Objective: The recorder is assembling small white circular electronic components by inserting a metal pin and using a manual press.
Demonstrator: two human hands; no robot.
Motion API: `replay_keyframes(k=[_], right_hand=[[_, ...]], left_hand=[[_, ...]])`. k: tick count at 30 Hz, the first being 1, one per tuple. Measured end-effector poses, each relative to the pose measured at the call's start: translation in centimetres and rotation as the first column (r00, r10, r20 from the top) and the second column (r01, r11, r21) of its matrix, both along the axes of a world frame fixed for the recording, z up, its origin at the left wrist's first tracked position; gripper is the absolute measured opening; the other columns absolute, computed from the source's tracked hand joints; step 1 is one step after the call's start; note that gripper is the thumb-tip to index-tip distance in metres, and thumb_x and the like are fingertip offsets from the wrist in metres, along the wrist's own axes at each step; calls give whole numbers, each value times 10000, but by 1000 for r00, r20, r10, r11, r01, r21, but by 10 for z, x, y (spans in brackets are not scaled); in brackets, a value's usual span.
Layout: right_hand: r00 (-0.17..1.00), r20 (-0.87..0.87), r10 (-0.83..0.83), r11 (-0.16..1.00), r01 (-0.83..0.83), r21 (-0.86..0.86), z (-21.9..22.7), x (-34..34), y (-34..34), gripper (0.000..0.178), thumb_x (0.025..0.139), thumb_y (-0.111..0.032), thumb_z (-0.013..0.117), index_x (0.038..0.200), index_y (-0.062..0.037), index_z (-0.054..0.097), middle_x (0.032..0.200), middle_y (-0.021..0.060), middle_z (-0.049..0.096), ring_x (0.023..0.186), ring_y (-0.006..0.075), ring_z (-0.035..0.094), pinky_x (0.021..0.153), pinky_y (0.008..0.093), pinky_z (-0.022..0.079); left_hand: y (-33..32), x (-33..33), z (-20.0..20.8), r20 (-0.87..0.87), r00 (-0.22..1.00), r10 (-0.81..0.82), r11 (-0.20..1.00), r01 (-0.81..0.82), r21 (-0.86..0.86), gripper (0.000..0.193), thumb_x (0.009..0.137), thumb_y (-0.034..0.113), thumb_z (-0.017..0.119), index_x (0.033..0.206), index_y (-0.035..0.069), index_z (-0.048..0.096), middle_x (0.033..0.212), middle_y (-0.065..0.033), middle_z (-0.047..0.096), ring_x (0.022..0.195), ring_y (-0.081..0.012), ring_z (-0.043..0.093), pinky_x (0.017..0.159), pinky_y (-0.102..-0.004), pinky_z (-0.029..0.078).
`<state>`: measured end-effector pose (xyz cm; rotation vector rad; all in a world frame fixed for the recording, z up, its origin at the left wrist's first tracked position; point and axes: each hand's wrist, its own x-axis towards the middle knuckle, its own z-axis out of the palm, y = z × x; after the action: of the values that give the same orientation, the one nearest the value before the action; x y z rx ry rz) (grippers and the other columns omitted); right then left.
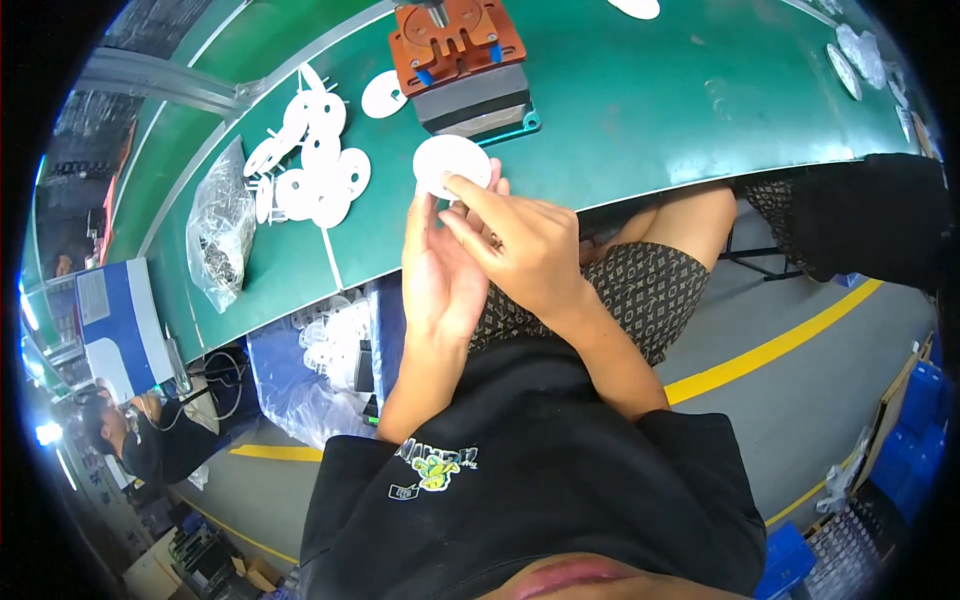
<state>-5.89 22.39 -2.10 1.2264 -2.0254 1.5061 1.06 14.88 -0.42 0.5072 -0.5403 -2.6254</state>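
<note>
Above the near edge of the green bench, I hold a round white plastic disc (447, 157) in front of the fixture. My left hand (446, 275) is palm up, its fingers gripping the disc from below and along its sides. My right hand (528, 240) comes over from the right, with a fingertip pressed on the disc's near rim and the thumb under it. The disc's underside is hidden. Just beyond stands a fixture with an orange-brown slotted top (457, 42) on a dark block. Left of it lies a single white disc (383, 95).
A pile of white discs with stems (318, 165) lies on the left of the bench (640, 120), beside a clear bag of small parts (218, 235). Below is a blue, plastic-lined bin (290, 365) of white parts. Another person (165, 440) sits far left; a black-draped seat (860, 220) stands right.
</note>
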Motion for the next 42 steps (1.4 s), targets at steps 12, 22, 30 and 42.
replay_keyframes(k=[12,22,30,42], right_hand=[[982,-160,105,994,-101,32,30,-51,1,226,760,-15,714,985,-38,714,732,103,677,604,210,663,533,295,500],[976,-217,-6,929,86,360,57,-104,-33,302,849,-268,659,1121,-137,656,592,135,605,536,313,608,490,380,474],[979,19,-204,929,187,321,21,-99,4,702,759,-497,727,1280,-63,548,555,136,569,473,293,584,456,377,444],[979,-171,-108,852,180,492,-12,-90,-8,796,701,-666,661,1139,-4,620,710,146,650,670,289,663,581,372,510]], left_hand=[[-20,17,-19,-63,998,4,999,-7,-40,325,961,259,499,1179,18,511,1280,-172,504,1244,-303,462,1073,-445,361],[-31,33,-19,53,996,72,948,-51,-315,130,949,169,509,992,48,530,959,-97,562,909,-198,575,822,-329,485],[-36,-25,106,-500,865,33,-74,-497,-865,141,830,-42,527,965,-30,566,945,-142,607,936,-254,581,883,-376,449],[-88,-238,293,-192,923,-334,512,7,-859,246,874,237,589,866,-8,576,673,-85,565,559,-171,543,543,-294,460]])
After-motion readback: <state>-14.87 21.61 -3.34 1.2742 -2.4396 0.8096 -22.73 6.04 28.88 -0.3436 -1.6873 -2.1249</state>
